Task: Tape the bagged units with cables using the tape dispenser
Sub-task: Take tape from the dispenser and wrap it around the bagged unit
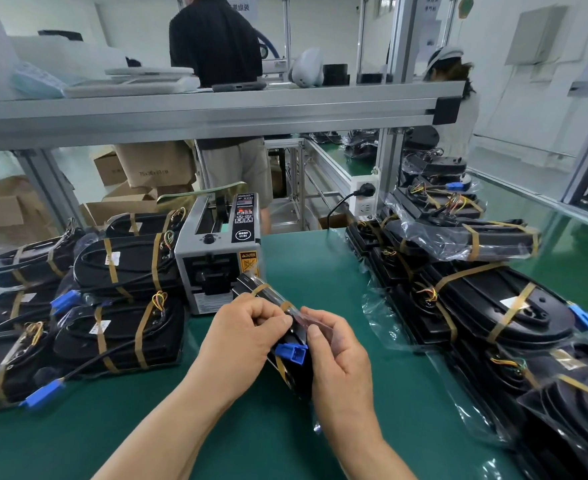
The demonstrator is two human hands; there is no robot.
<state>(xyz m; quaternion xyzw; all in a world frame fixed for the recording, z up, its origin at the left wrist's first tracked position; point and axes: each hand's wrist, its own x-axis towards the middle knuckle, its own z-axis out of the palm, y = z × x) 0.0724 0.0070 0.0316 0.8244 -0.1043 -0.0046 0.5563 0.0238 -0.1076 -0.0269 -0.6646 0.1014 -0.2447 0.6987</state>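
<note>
Green matting covers the tabletop (320,258). At its centre, both hands hold one black bagged unit (294,374) on edge above the mat. The left hand (240,337) has curled fingers clasped around the unit's left side. The right hand (341,355) clasps the right side, thumb pressed on top. Their fingertips meet at a tan tape strip (287,305) across the upper edge. The unit's long axis runs away from the person and slightly left. Its far end is just in front of the dispenser (216,258). A blue connector (291,351) sits between the hands, facing the person.

The grey dispenser carries a round black label reading "SEMI" (241,234) and an orange "CAUTION" sticker (248,255). Its red digits are too small to read.

Taped units with coiled cables lie piled at the left (126,265). More bagged units lie in a row at the right (493,306). Behind, a cardboard box (154,164) seems to read "75x30x10 cm". Beyond the bench a person in a black top (216,39) stands facing away.
</note>
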